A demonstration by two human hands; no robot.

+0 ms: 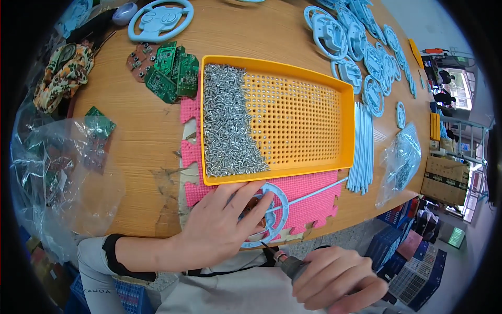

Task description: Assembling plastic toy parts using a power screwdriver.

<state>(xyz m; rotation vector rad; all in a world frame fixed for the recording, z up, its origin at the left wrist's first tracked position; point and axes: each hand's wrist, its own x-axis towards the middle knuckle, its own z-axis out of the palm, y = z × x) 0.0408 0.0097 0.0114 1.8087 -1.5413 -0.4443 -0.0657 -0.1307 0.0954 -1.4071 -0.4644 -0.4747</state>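
My left hand (219, 225) is laid over a light blue toy steering wheel (284, 206), its fingers gripping and pressing the wheel against the pink foam mat (314, 209). Part of a brown circuit board shows inside the wheel between the fingers. A thin light blue rod (319, 189) runs from the wheel toward the upper right. In my right hand (337, 280) is an electric screwdriver (293, 266), fingers wrapped round its body. Its bit reaches the wheel's lower rim; whether a screw sits under the tip cannot be made out.
Just beyond the wheel stands a yellow tray (277, 177) of holes, loose screws heaped on its left. Green circuit boards (170, 70) lie left of it, light blue rods (361, 152) right. Wheel parts (329, 36) crowd the far right. Plastic bags (78, 193) lie at both sides.
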